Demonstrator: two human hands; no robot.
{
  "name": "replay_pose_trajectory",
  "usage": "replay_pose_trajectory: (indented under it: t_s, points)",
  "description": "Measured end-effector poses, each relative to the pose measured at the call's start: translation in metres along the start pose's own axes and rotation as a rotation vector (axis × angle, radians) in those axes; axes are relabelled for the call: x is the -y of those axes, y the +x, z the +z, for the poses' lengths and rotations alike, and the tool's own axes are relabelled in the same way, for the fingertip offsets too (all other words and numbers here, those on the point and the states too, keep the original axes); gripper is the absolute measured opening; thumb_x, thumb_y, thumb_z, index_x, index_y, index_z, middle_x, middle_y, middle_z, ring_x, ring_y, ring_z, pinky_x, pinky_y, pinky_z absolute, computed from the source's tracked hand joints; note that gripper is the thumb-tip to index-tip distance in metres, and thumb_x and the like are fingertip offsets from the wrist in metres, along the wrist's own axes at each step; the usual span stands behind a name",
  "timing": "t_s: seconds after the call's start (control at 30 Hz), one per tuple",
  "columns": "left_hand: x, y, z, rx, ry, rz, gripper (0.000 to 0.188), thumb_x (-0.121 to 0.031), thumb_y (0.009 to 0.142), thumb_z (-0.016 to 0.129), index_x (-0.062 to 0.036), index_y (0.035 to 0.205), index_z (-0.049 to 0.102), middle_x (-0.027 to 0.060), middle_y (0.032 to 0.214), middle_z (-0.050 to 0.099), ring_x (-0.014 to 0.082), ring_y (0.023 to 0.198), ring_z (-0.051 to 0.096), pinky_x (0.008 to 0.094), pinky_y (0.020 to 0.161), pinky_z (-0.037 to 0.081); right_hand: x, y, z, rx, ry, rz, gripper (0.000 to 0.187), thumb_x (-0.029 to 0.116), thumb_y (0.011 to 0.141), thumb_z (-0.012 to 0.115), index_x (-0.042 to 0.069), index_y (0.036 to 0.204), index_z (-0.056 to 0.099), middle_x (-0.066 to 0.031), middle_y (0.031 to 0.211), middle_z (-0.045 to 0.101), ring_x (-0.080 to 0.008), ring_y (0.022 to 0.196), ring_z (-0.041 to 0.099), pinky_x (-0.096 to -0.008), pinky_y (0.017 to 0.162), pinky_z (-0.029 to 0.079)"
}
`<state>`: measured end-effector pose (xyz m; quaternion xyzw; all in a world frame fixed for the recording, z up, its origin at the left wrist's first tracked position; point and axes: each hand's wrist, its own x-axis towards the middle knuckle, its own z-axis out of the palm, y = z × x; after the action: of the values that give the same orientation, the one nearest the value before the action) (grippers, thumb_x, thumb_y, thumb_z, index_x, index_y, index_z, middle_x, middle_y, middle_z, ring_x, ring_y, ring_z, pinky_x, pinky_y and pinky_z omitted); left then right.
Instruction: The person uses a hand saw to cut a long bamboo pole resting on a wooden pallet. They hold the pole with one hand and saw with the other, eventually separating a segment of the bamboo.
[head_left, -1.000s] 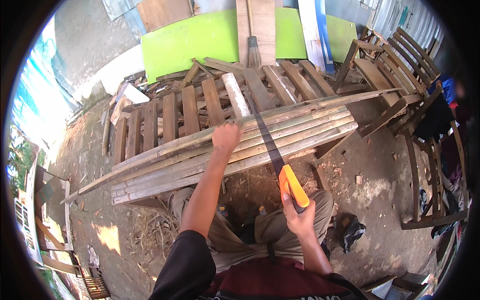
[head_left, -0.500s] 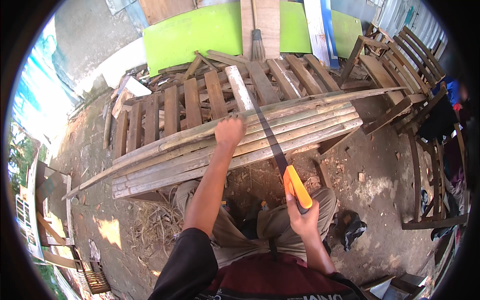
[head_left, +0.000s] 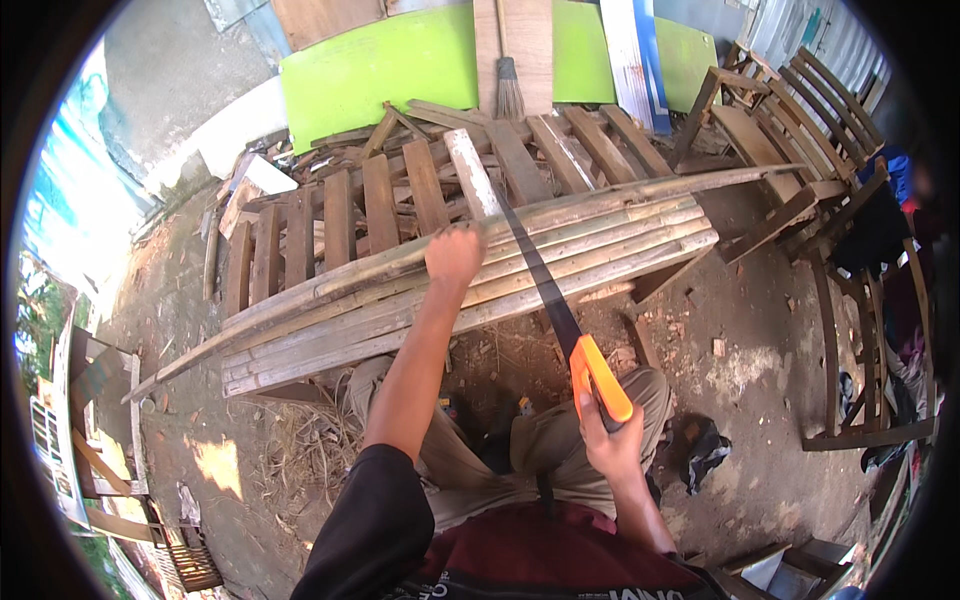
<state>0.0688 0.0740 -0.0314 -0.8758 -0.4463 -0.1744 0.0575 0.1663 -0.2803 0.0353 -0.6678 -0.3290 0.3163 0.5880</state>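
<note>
My right hand (head_left: 610,440) is closed round the orange handle of a handsaw (head_left: 550,292), low over my right knee. The saw's dark blade slants up and away to the left, crossing a long bamboo strip (head_left: 330,288) near its middle. Just left of the blade, my left hand (head_left: 456,254) is wrapped over that strip in a fist and holds it down. The strip lies along the far side of a low bench of pale bamboo slats (head_left: 300,362), its ends sticking out past the bench. Whether the teeth have cut into it cannot be made out.
Behind the bench stands a row of brown wooden slats (head_left: 380,205), one painted white. A broom (head_left: 508,90) leans on a board before green panels (head_left: 380,75). Wooden chair frames (head_left: 760,140) stand at the right. A black plastic bag (head_left: 707,455) lies by my right knee.
The saw and my right hand have drawn back slightly toward me and to the right. My left hand keeps its place on the bamboo strip. The whole view has shifted a little.
</note>
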Motion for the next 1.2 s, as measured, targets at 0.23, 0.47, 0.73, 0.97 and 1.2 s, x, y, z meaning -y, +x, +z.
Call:
replay_pose_trajectory:
  t_s: [0.23, 0.47, 0.73, 0.97, 1.2]
  points:
    - [0.002, -0.008, 0.000, -0.032, 0.028, 0.035, 0.023, -0.033, 0.087, 0.072, -0.0118, 0.092, 0.070, 0.0092, 0.089, 0.075, 0.0310, 0.079, 0.073, 0.0442, 0.074, 0.059, 0.007, -0.008, 0.008, 0.000, -0.058, -0.047, 0.027, 0.014, 0.095, 0.070, -0.002, 0.074, 0.064, 0.0007, 0.057, 0.055, -0.0045, 0.056, 0.048, -0.0304, 0.049, 0.038]
    - [-0.002, -0.023, 0.015, -0.131, 0.002, 0.075, 0.020, -0.024, 0.084, 0.071, -0.0094, 0.098, 0.069, 0.0103, 0.094, 0.075, 0.0273, 0.096, 0.072, 0.0432, 0.093, 0.054, 0.039, 0.029, 0.016, 0.049, -0.169, -0.055, 0.033, 0.021, 0.096, 0.069, -0.003, 0.074, 0.062, -0.0028, 0.053, 0.051, -0.0065, 0.052, 0.045, -0.0332, 0.048, 0.037]
    - [-0.017, -0.021, 0.010, -0.238, -0.001, 0.088, 0.016, -0.022, 0.085, 0.070, -0.0085, 0.094, 0.068, 0.0112, 0.090, 0.075, 0.0281, 0.096, 0.072, 0.0433, 0.092, 0.055, 0.010, 0.025, 0.011, 0.001, -0.055, -0.083, 0.017, 0.012, 0.097, 0.068, -0.001, 0.085, 0.067, 0.0059, 0.061, 0.055, -0.0026, 0.052, 0.048, -0.0254, 0.047, 0.036]
    - [0.010, -0.011, 0.014, -0.228, 0.060, 0.099, 0.011, -0.020, 0.080, 0.070, -0.0108, 0.083, 0.066, 0.0072, 0.083, 0.073, 0.0254, 0.083, 0.072, 0.0404, 0.079, 0.056, 0.023, 0.031, 0.024, 0.050, -0.112, -0.169, 0.025, 0.016, 0.097, 0.069, -0.001, 0.079, 0.063, 0.0065, 0.060, 0.051, -0.0011, 0.058, 0.046, -0.0252, 0.049, 0.034]
    - [-0.003, -0.016, 0.009, -0.079, -0.016, 0.042, 0.020, -0.020, 0.082, 0.073, -0.0082, 0.097, 0.071, 0.0110, 0.094, 0.075, 0.0271, 0.096, 0.073, 0.0447, 0.093, 0.056, 0.014, 0.080, 0.050, 0.021, -0.097, -0.002, 0.031, 0.018, 0.095, 0.069, -0.004, 0.075, 0.063, -0.0046, 0.057, 0.058, -0.0059, 0.056, 0.052, -0.0334, 0.050, 0.041]
